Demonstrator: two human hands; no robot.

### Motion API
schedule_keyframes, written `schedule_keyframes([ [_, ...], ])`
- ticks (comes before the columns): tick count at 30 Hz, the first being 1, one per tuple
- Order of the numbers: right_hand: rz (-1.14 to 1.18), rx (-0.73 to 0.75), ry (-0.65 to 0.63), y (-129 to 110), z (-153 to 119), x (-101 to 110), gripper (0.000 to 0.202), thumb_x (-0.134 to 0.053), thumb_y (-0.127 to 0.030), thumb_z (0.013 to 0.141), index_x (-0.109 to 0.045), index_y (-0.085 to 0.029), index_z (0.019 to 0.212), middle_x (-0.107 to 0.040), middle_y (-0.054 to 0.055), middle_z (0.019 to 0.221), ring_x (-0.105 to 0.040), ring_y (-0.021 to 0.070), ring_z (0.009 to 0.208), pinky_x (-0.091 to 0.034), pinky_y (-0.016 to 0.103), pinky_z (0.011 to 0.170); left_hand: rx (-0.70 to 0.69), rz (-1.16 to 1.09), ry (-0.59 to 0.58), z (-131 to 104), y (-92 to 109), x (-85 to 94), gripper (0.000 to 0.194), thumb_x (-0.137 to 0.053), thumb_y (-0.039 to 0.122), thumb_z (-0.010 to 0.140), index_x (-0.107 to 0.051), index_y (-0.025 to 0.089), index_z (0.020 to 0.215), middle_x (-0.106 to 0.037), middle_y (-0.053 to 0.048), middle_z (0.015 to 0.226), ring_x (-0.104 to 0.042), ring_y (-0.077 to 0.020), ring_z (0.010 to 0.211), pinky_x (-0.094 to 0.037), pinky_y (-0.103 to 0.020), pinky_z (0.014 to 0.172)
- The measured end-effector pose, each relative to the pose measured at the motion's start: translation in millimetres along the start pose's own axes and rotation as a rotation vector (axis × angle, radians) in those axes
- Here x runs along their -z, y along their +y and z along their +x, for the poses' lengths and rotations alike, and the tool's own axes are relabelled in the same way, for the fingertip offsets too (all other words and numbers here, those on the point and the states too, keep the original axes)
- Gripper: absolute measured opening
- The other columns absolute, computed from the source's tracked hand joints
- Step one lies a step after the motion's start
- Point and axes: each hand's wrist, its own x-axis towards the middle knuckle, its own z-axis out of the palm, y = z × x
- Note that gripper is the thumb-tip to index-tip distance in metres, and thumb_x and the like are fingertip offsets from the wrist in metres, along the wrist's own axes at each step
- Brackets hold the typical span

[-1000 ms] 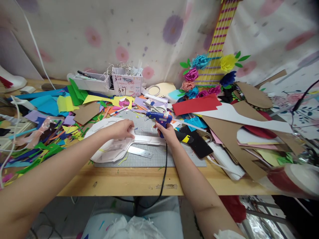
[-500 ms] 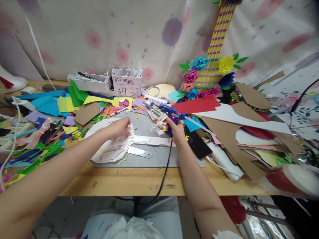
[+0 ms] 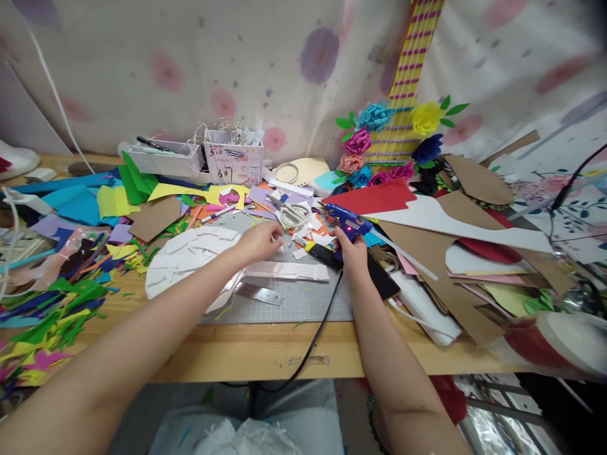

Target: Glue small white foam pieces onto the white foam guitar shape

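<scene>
My right hand (image 3: 351, 249) is closed round the handle of a blue glue gun (image 3: 348, 221), whose small red light is lit and whose nozzle points left. My left hand (image 3: 263, 241) is above the cutting mat (image 3: 303, 303), its fingers curled together over the far edge of a white strip; whatever they pinch is too small to make out. Below my left forearm lies a round white paper piece (image 3: 183, 253) covered in layered strips, with a long white strip (image 3: 289, 270) reaching right from it. A metal ruler (image 3: 260, 294) rests just below that strip.
Scissors (image 3: 294, 215) and a yellow-black cutter (image 3: 315, 249) lie among paper scraps. A black phone (image 3: 383, 278) is beside my right wrist. Coloured scraps (image 3: 71, 291) cover the left; cardboard (image 3: 427, 253) is at right. White boxes (image 3: 234, 158) stand behind. A black cord (image 3: 317, 338) crosses the front edge.
My left hand has left the round white piece and moved right, over the mat. My right hand and the glue gun have shifted slightly right, uncovering the cutter.
</scene>
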Motion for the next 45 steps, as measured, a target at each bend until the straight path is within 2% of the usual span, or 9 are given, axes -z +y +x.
schedule_keyframes([
  [5,-0.003,0.011,0.102,-1,1,3,0.036,-0.071,-0.048,0.065,-0.056,-0.018,0.076,-0.060,-0.002,0.062,-0.043,0.0067,0.045,-0.035,0.023,0.045,0.083,0.095,0.040,19,28,-24.5,0.024,-0.041,0.036,0.088,-0.060,0.020,0.087,-0.067,-0.008,0.088,-0.061,-0.0241,0.087,-0.042,-0.034,0.070],
  [8,-0.016,0.013,0.106,0,0,2,0.036,-0.071,-0.049,0.065,-0.057,-0.018,0.075,-0.058,-0.003,0.058,-0.043,0.0079,0.045,-0.035,0.024,0.045,0.113,0.132,0.107,28,27,-24.9,0.027,-0.036,0.034,0.091,-0.059,0.020,0.088,-0.066,-0.008,0.090,-0.061,-0.0238,0.088,-0.042,-0.034,0.072],
  [12,-0.046,-0.013,0.080,1,-2,-1,0.035,-0.070,-0.050,0.066,-0.058,-0.018,0.073,-0.053,-0.005,0.051,-0.044,0.0097,0.044,-0.036,0.025,0.045,-0.015,0.194,0.169,34,21,-24.2,0.016,-0.051,0.033,0.085,-0.058,0.019,0.091,-0.061,-0.010,0.108,-0.057,-0.0227,0.102,-0.043,-0.031,0.078],
  [18,-0.064,-0.022,0.011,1,-4,-5,0.034,-0.070,-0.050,0.065,-0.061,-0.017,0.070,-0.053,-0.004,0.048,-0.043,0.0095,0.043,-0.035,0.025,0.045,-0.030,0.298,0.055,48,15,-29.7,0.023,-0.044,0.022,0.087,-0.051,0.021,0.109,-0.065,-0.010,0.107,-0.063,-0.0252,0.097,-0.043,-0.033,0.073],
  [28,-0.102,-0.022,-0.024,-2,-9,-7,0.033,-0.068,-0.048,0.065,-0.062,-0.016,0.070,-0.056,-0.002,0.053,-0.042,0.0089,0.044,-0.035,0.026,0.046,-0.009,0.351,0.061,40,-16,-6.2,0.022,-0.043,0.018,0.088,-0.049,0.019,0.109,-0.067,-0.012,0.104,-0.064,-0.0247,0.096,-0.043,-0.032,0.075],
  [34,-0.107,-0.042,-0.021,-1,-10,-9,0.032,-0.069,-0.048,0.064,-0.061,-0.016,0.069,-0.057,-0.002,0.054,-0.040,0.0079,0.043,-0.034,0.026,0.045,0.096,0.393,0.121,39,-48,8.3,0.020,-0.040,0.019,0.090,-0.050,0.018,0.107,-0.066,-0.014,0.099,-0.064,-0.0261,0.092,-0.043,-0.033,0.073],
  [38,-0.119,-0.039,-0.026,2,-9,-8,0.032,-0.069,-0.047,0.065,-0.061,-0.016,0.068,-0.058,-0.001,0.054,-0.041,0.0079,0.043,-0.034,0.025,0.045,0.170,0.382,0.111,45,-51,13.2,0.027,-0.041,0.014,0.088,-0.049,0.016,0.114,-0.065,-0.013,0.098,-0.063,-0.0230,0.089,-0.044,-0.030,0.071],
  [42,-0.135,-0.039,-0.029,3,-9,-8,0.032,-0.069,-0.047,0.065,-0.063,-0.016,0.068,-0.055,-0.002,0.049,-0.043,0.0090,0.043,-0.036,0.026,0.046,0.063,0.376,0.235,49,-32,-0.9,0.037,-0.045,0.008,0.083,-0.050,0.016,0.119,-0.057,-0.015,0.116,-0.058,-0.0247,0.103,-0.046,-0.034,0.082],
  [45,-0.142,-0.040,-0.031,2,-10,-8,0.032,-0.069,-0.047,0.066,-0.064,-0.015,0.069,-0.053,-0.002,0.048,-0.043,0.0092,0.043,-0.035,0.026,0.046,-0.210,0.376,0.210,55,-13,-17.8,0.046,-0.044,0.003,0.081,-0.051,0.017,0.124,-0.054,-0.014,0.125,-0.052,-0.0253,0.113,-0.043,-0.037,0.092],
])
